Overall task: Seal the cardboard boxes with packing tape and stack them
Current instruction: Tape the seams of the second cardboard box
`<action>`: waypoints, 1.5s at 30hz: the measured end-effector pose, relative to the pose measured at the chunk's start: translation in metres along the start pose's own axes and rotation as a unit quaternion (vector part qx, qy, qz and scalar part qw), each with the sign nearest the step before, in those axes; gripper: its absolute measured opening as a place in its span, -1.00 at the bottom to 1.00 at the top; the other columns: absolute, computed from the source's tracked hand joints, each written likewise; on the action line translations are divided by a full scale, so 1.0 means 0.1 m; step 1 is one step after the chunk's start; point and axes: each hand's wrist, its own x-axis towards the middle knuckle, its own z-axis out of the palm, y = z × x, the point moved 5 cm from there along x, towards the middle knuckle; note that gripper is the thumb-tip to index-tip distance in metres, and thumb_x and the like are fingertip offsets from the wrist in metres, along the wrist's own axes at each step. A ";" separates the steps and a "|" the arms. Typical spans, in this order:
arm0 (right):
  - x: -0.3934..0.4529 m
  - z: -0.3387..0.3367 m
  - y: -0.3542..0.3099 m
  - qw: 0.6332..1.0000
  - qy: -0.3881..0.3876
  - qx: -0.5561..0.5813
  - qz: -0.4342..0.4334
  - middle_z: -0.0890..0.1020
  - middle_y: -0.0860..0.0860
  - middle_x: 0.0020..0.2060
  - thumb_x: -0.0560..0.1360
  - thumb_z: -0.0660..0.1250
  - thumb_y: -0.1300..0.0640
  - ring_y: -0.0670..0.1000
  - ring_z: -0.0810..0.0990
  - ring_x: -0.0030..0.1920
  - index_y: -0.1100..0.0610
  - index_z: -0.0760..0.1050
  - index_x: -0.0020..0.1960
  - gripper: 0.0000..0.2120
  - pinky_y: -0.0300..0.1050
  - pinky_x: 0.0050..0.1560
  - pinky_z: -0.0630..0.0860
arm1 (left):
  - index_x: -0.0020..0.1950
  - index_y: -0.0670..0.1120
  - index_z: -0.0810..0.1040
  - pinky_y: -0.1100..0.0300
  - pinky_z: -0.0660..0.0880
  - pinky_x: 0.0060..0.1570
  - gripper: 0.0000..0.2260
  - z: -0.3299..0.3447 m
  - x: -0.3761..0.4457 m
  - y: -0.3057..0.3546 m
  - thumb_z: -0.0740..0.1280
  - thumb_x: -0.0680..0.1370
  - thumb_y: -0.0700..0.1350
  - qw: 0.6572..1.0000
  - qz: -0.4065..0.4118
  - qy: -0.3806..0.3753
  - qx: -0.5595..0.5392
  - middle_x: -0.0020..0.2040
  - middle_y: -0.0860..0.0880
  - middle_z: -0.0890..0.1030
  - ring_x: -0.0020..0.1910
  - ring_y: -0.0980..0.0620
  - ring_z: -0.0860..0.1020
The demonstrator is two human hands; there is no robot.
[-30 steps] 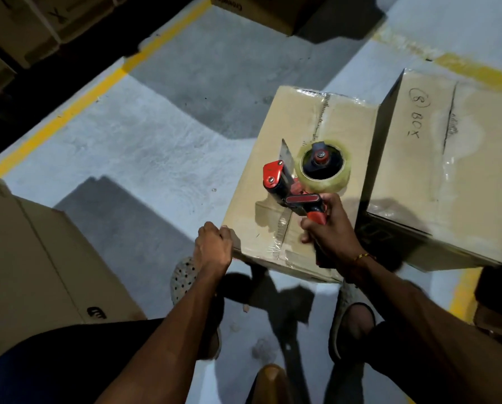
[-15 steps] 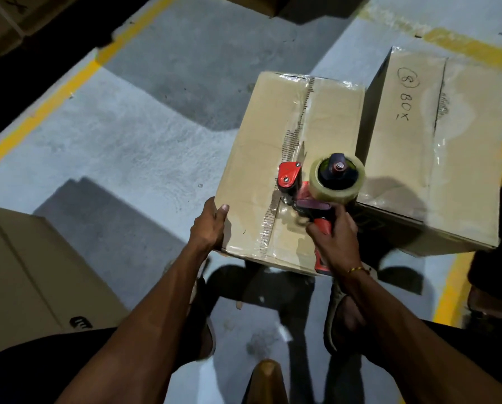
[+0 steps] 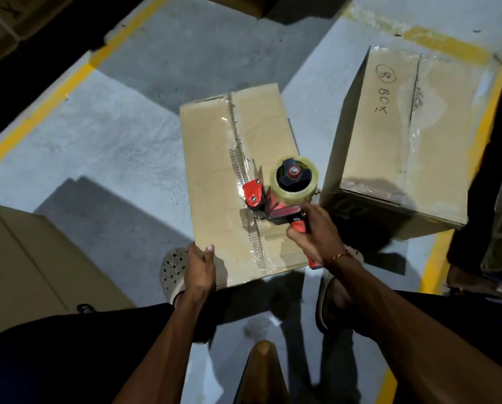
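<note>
Box (image 3: 220, 182) is lying on the floor before the feet. Left hand (image 3: 198, 268), fingers straight, is bracing its near corner. Right hand (image 3: 316, 234) is gripping the dispenser (image 3: 276, 196) mid-seam; pressing down evenly should be keeping tape flat.

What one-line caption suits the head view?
Right hand runs a tape dispenser along a cardboard box seam while the left hand steadies its corner.

dispenser handle (image 3: 297, 225) mostly hidden
</note>
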 end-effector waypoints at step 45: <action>0.63 -1.90 1.32 0.972 0.085 0.065 0.207 0.64 0.17 0.19 0.49 0.38 0.14 0.23 0.59 0.18 0.08 0.48 0.31 -0.61 0.03 0.19 0.53 | 0.48 -0.14 0.39 0.09 0.44 0.15 -0.57 2.46 -0.09 3.21 0.33 0.64 -0.06 0.949 0.209 -0.219 0.092 0.34 -0.15 0.56 0.21 -0.10 0.55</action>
